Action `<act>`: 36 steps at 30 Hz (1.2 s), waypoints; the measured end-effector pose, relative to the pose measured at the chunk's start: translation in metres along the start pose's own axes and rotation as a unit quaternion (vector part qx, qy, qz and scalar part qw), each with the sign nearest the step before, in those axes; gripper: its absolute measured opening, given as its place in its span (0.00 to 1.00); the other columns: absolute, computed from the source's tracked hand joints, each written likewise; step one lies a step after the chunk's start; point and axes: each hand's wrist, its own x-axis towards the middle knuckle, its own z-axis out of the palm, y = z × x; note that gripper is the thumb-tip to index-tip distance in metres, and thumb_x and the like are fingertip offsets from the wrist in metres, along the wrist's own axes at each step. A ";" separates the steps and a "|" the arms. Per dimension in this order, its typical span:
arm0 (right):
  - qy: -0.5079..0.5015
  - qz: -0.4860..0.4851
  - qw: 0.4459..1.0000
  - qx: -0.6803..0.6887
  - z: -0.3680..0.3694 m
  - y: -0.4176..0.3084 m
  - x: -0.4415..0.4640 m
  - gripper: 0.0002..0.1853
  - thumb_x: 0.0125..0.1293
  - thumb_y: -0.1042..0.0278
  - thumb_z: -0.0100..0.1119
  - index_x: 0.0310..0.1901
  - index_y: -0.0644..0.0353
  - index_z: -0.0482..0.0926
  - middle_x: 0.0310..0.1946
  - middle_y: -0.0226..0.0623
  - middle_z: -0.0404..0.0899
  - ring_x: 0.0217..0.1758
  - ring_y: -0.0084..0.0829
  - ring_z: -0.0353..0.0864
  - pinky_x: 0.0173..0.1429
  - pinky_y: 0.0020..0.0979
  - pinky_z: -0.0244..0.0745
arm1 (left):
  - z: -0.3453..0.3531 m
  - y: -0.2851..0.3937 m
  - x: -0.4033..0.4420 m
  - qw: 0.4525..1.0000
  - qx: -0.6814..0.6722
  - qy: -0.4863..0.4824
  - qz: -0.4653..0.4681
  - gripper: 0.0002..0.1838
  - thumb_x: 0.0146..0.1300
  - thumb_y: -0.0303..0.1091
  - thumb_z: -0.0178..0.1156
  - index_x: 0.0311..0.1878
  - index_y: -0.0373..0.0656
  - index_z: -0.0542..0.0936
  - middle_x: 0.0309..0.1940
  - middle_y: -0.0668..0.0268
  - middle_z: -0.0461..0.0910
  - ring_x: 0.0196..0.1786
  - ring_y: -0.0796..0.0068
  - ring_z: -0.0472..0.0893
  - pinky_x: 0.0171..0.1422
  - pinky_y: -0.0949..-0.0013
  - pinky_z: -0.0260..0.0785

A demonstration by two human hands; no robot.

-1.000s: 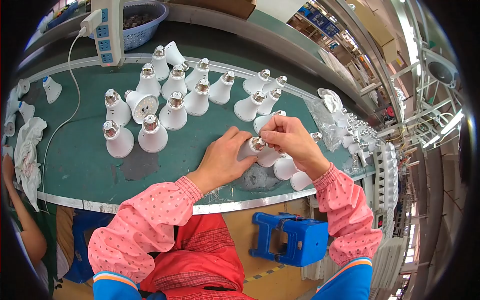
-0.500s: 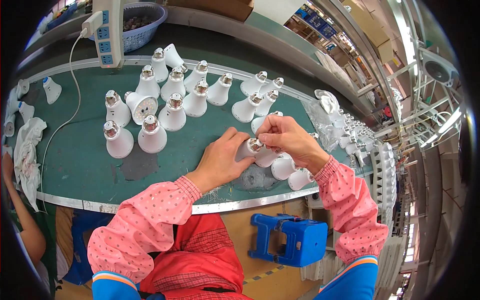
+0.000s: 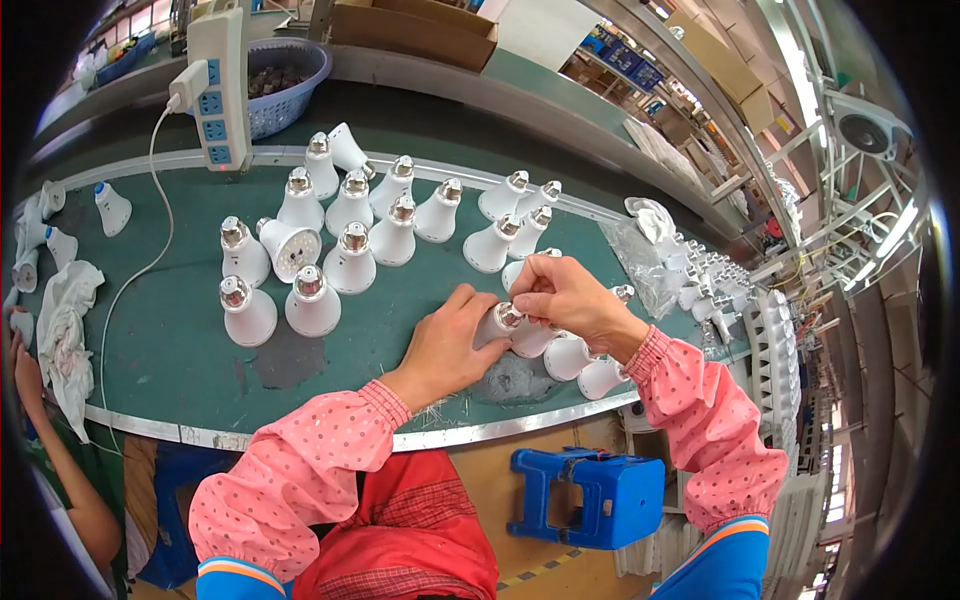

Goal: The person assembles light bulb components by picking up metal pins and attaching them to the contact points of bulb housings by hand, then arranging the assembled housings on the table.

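Observation:
My left hand (image 3: 452, 343) is wrapped round the white body of a light bulb (image 3: 489, 328), which stands on the green table with its metal screw cap up. Above it, my right hand (image 3: 572, 303) is closed in a pinch at the cap. Whatever sits between those fingertips is too small or hidden to make out. Several more white bulbs, such as a bulb (image 3: 568, 356) beneath my right wrist, stand close by, partly covered by my hand. To the left is a larger group of upright bulbs (image 3: 350, 262), among them a tilted bulb (image 3: 291, 250) showing its LED face.
A power strip (image 3: 222, 100) with a white cable (image 3: 150, 262) stands at the back left, beside a blue basket (image 3: 292, 108). White cloth (image 3: 68, 325) lies at the left, near another person's arm (image 3: 62, 470). A plastic bag (image 3: 645, 270) and many bulbs are at the right. A blue stool (image 3: 600, 500) stands below.
The whole view has shifted, with the table sitting slightly lower in the picture. Both hands stay at the same bulb, with almost the same grip.

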 end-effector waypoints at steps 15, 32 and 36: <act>-0.078 -0.025 0.995 0.055 -0.013 0.009 0.003 0.03 0.74 0.74 0.65 0.44 0.62 0.80 0.36 0.30 0.85 0.35 0.18 0.82 0.38 0.22 0.77 | -0.001 -0.003 0.001 0.999 0.018 -0.011 0.028 0.27 0.62 0.40 0.75 0.62 0.40 0.79 0.52 0.54 0.77 0.51 0.43 0.85 0.54 0.47 0.80; 0.013 -0.554 0.794 -0.250 0.113 -0.112 -0.080 0.12 0.59 0.67 0.67 0.42 0.60 0.78 0.43 0.41 0.79 0.47 0.41 0.81 0.54 0.43 0.74 | 0.006 -0.001 0.004 0.998 0.050 0.020 0.029 0.29 0.57 0.37 0.80 0.59 0.36 0.82 0.46 0.59 0.79 0.39 0.64 0.82 0.42 0.62 0.75; 0.111 -0.655 0.721 -0.197 0.127 -0.150 -0.122 0.10 0.54 0.62 0.65 0.30 0.61 0.83 0.32 0.39 0.83 0.37 0.35 0.81 0.45 0.37 0.71 | -0.004 0.006 0.007 0.998 0.052 -0.031 0.016 0.29 0.60 0.38 0.77 0.61 0.36 0.80 0.52 0.54 0.79 0.53 0.47 0.84 0.57 0.53 0.79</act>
